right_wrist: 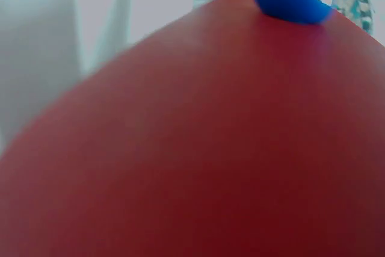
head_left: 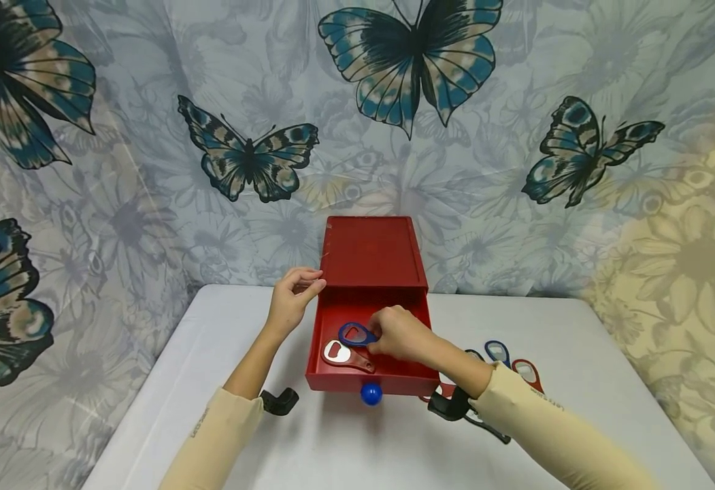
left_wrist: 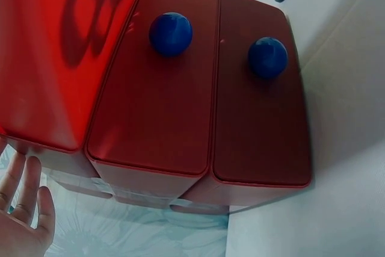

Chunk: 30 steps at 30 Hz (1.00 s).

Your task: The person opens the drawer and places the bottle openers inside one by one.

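Two bottle openers show inside the pulled-out drawer (head_left: 339,382); take its middle as your clock's centre. At eight o'clock, the red opener (head_left: 354,360) lies with its metal head to the left; it looks stiff, light and hardly fragile, perhaps smooth enough to slip, so its tapered handle seems your best hold. At nine, close above it in the head view, the blue opener (head_left: 367,336) should weigh as little; you have it by the handle end. Between three and four, a second blue opener (head_left: 505,359) and a second red opener (head_left: 537,382) rest on the table (head_left: 228,320), likely just as rigid.

Your left hand (head_left: 292,299), at ten, touches the red cabinet's (head_left: 372,252) left edge, fingers loosely extended, forearm coming from eight. Your right hand (head_left: 403,333), at three, reaches in back-up, pinching the blue opener, forearm from four; whether that opener touches the drawer floor, I cannot tell.
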Available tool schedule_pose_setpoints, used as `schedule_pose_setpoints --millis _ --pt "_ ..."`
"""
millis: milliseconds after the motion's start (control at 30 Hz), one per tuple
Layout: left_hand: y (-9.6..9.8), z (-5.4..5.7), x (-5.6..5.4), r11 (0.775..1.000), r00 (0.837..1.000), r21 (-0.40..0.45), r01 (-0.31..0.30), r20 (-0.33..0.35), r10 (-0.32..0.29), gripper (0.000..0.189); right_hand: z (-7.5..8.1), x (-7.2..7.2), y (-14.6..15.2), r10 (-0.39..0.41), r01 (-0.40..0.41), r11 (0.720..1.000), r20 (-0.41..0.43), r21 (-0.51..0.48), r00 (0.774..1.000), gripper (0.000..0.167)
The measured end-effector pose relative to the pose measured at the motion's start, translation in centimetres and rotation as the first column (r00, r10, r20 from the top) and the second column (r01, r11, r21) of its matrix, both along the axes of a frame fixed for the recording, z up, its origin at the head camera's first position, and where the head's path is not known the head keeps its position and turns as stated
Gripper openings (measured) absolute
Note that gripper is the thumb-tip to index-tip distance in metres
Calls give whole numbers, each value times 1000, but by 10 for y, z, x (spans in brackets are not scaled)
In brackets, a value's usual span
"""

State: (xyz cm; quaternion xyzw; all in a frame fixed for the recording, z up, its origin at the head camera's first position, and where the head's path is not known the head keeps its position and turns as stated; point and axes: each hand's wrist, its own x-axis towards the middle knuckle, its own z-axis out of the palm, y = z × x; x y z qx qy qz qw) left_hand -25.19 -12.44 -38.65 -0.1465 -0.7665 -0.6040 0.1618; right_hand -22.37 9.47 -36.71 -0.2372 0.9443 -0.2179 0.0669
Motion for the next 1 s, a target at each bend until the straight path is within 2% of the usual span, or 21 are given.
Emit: schedule_pose_setpoints --millis 267,433,600,700,833,1000 --pt "2 0 2 1000 1000 9 -9 -13 9 24 -5 5 -1 8 -9 1000 -33 -23 999 23" --pt "2 -2 2 1000 1000 10 -2 -19 2 25 6 13 15 47 -51 991 -29 -121 998 24" --pt "1 -3 0 1000 1000 11 -10 -13 10 25 24 17 44 79 -99 972 -100 -213 992 23" --pt "1 -2 0 1000 1000 18 -12 -13 12 25 33 16 67 29 -60 962 -119 -265 993 22" --pt "1 -2 -1 1000 1000 16 -8 -13 8 25 39 12 103 -84 61 950 -63 -307 994 24" --pt "2 -3 0 1000 1000 8 -6 -11 6 25 26 4 148 -214 207 930 10 -304 977 31"
